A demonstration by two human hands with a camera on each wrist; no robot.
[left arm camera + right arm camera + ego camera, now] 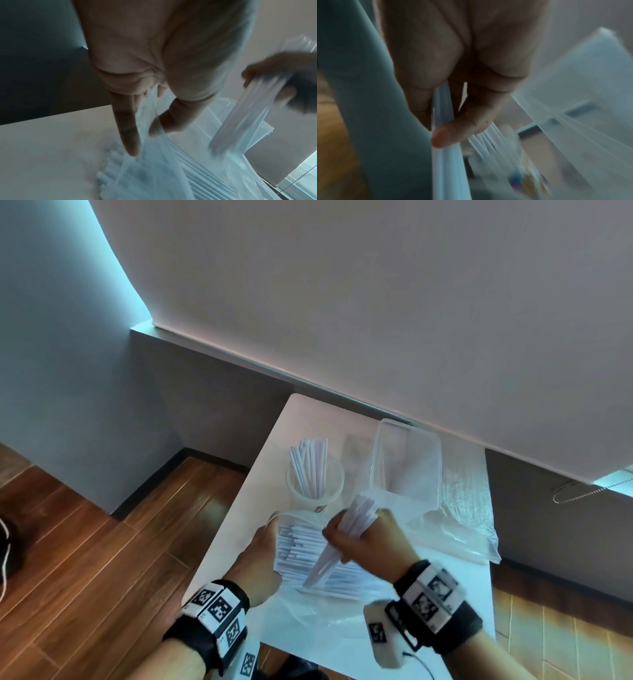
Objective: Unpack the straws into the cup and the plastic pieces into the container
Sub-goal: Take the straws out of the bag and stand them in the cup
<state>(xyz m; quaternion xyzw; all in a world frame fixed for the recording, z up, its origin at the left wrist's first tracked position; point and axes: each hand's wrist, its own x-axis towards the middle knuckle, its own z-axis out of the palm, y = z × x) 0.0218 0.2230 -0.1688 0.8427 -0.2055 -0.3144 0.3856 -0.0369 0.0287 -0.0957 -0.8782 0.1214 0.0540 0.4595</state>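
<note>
A clear cup with several white straws upright in it stands on the white table. To its right lies an empty clear container. In front of the cup a clear plastic bag holds a pile of white straws. My left hand pinches the bag's edge between thumb and fingers. My right hand grips a bundle of straws, lifted slantwise above the bag; the same bundle runs past my thumb.
Crumpled clear plastic wrap lies at the table's right side, by the container. The table's left edge drops to a wooden floor. A grey wall stands right behind the table.
</note>
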